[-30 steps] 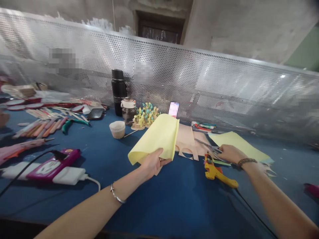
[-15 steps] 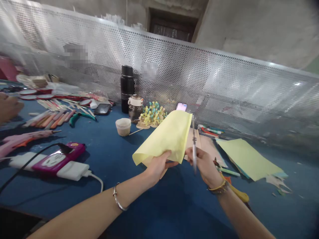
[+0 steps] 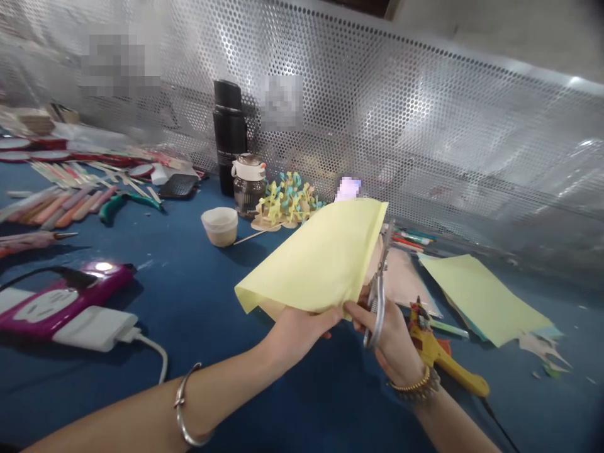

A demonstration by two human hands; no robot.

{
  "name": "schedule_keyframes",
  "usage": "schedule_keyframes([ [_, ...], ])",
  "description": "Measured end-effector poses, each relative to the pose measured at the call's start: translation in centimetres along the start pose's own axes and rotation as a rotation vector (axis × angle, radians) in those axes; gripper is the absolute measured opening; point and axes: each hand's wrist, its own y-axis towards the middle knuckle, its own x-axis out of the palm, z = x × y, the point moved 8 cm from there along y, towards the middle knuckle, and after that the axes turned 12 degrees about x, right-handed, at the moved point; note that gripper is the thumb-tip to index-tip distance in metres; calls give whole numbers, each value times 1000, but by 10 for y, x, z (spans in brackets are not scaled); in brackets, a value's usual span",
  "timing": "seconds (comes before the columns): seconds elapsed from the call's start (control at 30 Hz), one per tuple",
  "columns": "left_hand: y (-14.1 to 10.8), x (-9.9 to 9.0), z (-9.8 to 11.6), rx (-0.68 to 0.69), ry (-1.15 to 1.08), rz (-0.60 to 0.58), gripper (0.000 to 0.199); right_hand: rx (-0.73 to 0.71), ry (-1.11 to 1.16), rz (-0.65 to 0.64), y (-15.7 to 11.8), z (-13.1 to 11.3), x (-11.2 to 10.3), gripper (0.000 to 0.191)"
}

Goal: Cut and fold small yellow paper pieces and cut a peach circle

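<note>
A large sheet of yellow paper (image 3: 321,258), curved with one edge folded over, is raised above the blue table. My left hand (image 3: 302,333) grips its lower edge between thumb and fingers. My right hand (image 3: 387,333) is closed round a pair of scissors (image 3: 379,289), whose blades point up beside the paper's right edge. The right thumb and fingertips also touch the lower right corner of the sheet, close to my left thumb. Part of my right fingers is hidden behind the scissors and paper.
A yellow-handled glue gun (image 3: 448,365) lies right of my right hand. Yellow sheets (image 3: 491,302) and paper scraps (image 3: 542,349) are farther right. A small cup (image 3: 220,226), a jar (image 3: 249,189) and a black flask (image 3: 229,138) stand behind. A purple power strip (image 3: 56,308) is left.
The view has tilted down and shifted right. My right hand has come closer to my left at the paper's lower corner, with its fingers now on the sheet. The scissors have tilted.
</note>
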Motion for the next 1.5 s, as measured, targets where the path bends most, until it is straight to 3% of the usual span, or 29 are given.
schedule_keyframes([
  [0.1,1,2,-3,-27,-24,5,13,12,-41,2,-4,0,0,23],
  [0.27,2,-7,15,28,-132,137,11,-41,-170,66,-13,-11,-10,30],
  [0.37,2,-19,21,22,-110,246,13,-63,-238,-34,-21,-13,-8,38],
  [0.53,4,-36,37,134,-33,342,15,-31,-352,-225,-34,-5,2,44],
  [0.7,3,-44,46,142,1,396,17,-5,-589,-173,-36,-5,6,47],
  [1.07,-2,-59,46,214,-42,548,34,39,-764,-206,-51,5,25,50],
  [1.23,-4,-58,50,242,-65,555,34,57,-830,-202,-52,7,31,47],
  [1.5,-5,-49,54,287,-40,480,37,27,-586,-265,-54,12,28,44],
])
